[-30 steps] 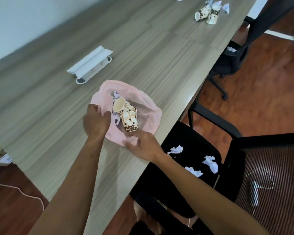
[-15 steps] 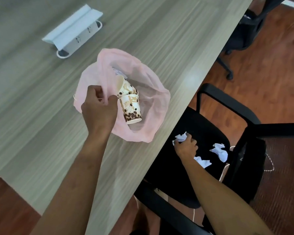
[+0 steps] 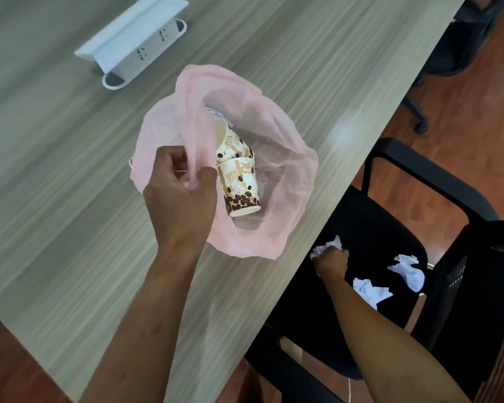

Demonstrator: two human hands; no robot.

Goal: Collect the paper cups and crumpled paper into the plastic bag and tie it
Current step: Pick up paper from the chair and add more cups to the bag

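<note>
Now two paper cups bagged, left hand pinching plastic bag, right hand grasping one crumpled paper, two others loose.

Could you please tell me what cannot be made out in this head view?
- Plastic bag bottom: cups cover what lies beneath.
- Right hand fingers: turned away on crumpled paper, grip unclear.
- Far chair: cut off by the edge.

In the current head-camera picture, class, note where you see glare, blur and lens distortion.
Head view: a pale glare patch sits on the table near its edge; the wood grain looks streaked by motion blur; the table edge leans steeply, suggesting wide-angle distortion; the paper cups in the plastic bag stay fairly sharp.
</note>
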